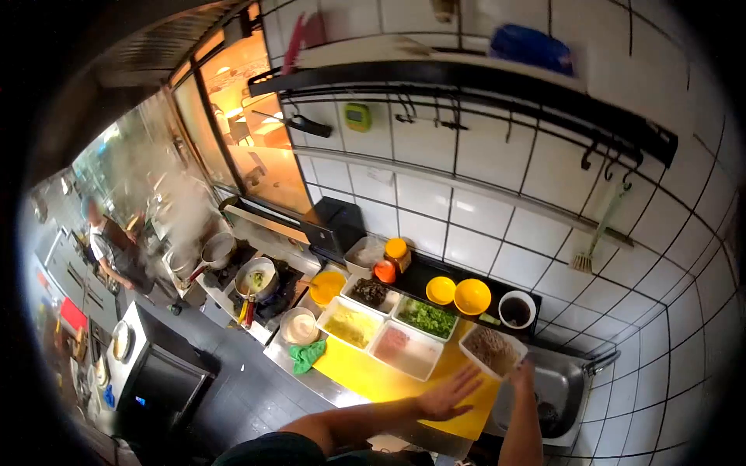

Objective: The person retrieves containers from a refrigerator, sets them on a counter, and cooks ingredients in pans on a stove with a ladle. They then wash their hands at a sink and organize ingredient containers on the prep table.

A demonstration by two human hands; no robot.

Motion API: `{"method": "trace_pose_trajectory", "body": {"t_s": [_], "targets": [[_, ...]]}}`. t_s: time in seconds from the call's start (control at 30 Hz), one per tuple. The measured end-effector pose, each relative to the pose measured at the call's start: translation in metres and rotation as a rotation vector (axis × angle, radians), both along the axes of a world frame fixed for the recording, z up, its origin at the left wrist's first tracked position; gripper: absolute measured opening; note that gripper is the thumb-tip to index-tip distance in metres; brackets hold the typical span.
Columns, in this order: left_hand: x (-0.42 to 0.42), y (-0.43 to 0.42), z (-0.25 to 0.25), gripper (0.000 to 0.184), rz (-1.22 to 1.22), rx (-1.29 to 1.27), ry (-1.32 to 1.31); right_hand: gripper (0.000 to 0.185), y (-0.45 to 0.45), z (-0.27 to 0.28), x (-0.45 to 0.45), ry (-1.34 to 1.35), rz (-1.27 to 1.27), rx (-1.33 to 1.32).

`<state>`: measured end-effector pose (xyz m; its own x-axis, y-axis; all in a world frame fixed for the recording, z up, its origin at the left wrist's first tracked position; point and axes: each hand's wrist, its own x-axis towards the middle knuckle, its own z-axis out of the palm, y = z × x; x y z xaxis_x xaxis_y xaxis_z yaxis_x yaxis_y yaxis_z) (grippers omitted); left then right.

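Observation:
My right hand point(522, 375) grips the near right corner of a white rectangular container point(509, 362). Brown shredded food point(489, 346) fills much of it. Just left of it, my left hand point(451, 394) hovers over the yellow board point(351, 366) with fingers spread, holding nothing. Beyond that hand stands a white bin point(418, 358) with some pinkish food in it. Around this bin are chopped greens point(425, 319), pale yellow shreds point(351, 324) and dark pieces point(368, 293), each in its own white bin.
A metal sink point(565, 380) lies to the right. Yellow bowls point(472, 297) and a cup of dark liquid point(516, 310) line the wall. On the left, a pan point(256, 279) sits on the stove near a green cloth point(308, 356). Farther back stands another person point(116, 248) amid steam.

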<state>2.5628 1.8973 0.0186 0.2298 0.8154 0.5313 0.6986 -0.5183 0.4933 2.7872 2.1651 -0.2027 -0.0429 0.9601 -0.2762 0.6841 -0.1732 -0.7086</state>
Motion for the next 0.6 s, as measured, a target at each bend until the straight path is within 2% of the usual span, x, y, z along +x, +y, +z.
{"method": "trace_pose_trajectory", "body": {"t_s": [0.03,0.1,0.13,0.17,0.2,0.23,0.3,0.33,0.4,0.47,0.53,0.6], "targets": [[-0.028,-0.01,0.025,0.08,0.004,0.092,-0.025,0.03,-0.02,0.021,0.011,-0.023,0.033,-0.005],[-0.102,-0.016,0.103,0.077,0.196,0.114,0.014,0.035,-0.059,0.059,0.036,-0.068,0.099,-0.014],[-0.14,-0.018,0.142,0.076,0.29,0.117,0.033,0.026,-0.077,0.066,0.046,-0.107,0.12,0.013],[-0.172,-0.019,0.185,0.072,0.306,0.292,-0.118,0.018,-0.095,0.071,0.056,-0.147,0.14,0.041],[-0.209,-0.021,0.232,0.073,0.461,0.491,0.063,0.02,-0.118,0.086,0.07,-0.219,0.154,-0.103],[-0.245,-0.024,0.274,0.075,0.559,0.556,0.121,0.024,-0.149,0.109,0.07,-0.141,0.099,-0.137],[-0.295,-0.024,0.359,0.065,0.661,0.704,0.096,0.033,-0.2,0.142,0.062,0.021,-0.017,-0.201],[-0.319,-0.017,0.394,0.055,0.628,0.831,0.045,0.037,-0.211,0.126,0.066,0.066,-0.005,-0.252],[-0.364,-0.001,0.455,0.044,0.664,0.971,0.184,0.046,-0.229,0.08,0.081,0.157,0.017,-0.348],[-0.395,0.015,0.504,0.036,0.642,0.834,0.156,0.048,-0.259,0.079,0.069,0.295,0.023,-0.285],[-0.423,0.038,0.536,0.036,0.618,0.661,0.248,0.049,-0.288,0.084,0.039,0.188,0.008,-0.246],[-0.443,0.057,0.563,0.035,0.618,0.406,0.459,0.051,-0.296,0.104,0.001,-0.16,-0.031,-0.229]]}}
